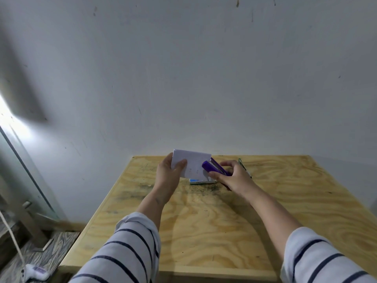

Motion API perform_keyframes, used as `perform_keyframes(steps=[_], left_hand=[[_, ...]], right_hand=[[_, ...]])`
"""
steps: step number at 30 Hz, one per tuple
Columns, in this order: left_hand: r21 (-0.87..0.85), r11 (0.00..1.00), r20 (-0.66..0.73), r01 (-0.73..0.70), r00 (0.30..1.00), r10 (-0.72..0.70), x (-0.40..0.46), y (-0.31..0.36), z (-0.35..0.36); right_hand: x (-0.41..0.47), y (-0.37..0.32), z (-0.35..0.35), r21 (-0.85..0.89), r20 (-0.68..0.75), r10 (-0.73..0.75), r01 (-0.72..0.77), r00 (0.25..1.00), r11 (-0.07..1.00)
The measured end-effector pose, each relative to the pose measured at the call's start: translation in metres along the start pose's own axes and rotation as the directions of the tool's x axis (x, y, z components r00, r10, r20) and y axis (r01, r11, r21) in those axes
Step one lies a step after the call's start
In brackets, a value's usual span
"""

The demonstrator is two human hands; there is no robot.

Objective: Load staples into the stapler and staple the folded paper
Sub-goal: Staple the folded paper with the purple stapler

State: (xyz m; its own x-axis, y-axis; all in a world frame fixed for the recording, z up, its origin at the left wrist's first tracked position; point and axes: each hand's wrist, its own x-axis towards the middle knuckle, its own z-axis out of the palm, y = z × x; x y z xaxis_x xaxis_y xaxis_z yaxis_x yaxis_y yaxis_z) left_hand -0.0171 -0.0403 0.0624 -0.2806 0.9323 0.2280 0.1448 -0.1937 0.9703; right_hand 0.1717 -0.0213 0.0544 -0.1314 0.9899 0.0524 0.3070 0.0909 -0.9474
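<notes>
Nearest the camera, two arms in striped sleeves [130, 248] reach forward over a plywood surface [204, 231] that stands against a pale wall [183, 68]. Further out, the left hand [168, 174] pinches the folded paper [191, 163] by its left edge, thumb on the front face, and holds it lifted above the surface. The right hand [234, 176] is wrapped around a purple stapler [213, 168], whose nose meets the paper's right edge — it looks as though the edge sits in the stapler's mouth, though the exact overlap is hard to read. Just behind and below the paper lies a small blue-and-white box [201, 181], probably the staples box, on the surface. Beyond the right hand a thin metal piece [241, 163] shows, too small to identify.

Judging from this, loading seems finished and the stapling step is in hand. The next move calls for keeping the paper steady and flat in the mouth, then squeezing the stapler firmly shut so that the staple drives cleanly through every layer.
</notes>
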Motion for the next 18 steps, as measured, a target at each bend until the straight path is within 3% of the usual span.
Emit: perform_keyframes(steps=[7, 12, 18], left_hand=[[-0.034, 0.995, 0.103, 0.094, 0.991, -0.090, 0.004, -0.001, -0.005], [0.000, 0.994, 0.198, 0.105, 0.975, -0.103, 0.002, 0.001, -0.003], [0.085, 0.994, 0.196, 0.074, 0.976, -0.090, -0.004, -0.002, -0.002]], right_hand=[[-0.006, -0.010, -0.016, 0.081, 0.138, 0.000, -0.011, 0.990, 0.997], [-0.001, -0.010, -0.017, 0.041, 0.230, 0.063, -0.074, 0.971, 0.996], [-0.002, -0.010, -0.016, 0.044, 0.306, 0.057, -0.073, 0.950, 0.996]])
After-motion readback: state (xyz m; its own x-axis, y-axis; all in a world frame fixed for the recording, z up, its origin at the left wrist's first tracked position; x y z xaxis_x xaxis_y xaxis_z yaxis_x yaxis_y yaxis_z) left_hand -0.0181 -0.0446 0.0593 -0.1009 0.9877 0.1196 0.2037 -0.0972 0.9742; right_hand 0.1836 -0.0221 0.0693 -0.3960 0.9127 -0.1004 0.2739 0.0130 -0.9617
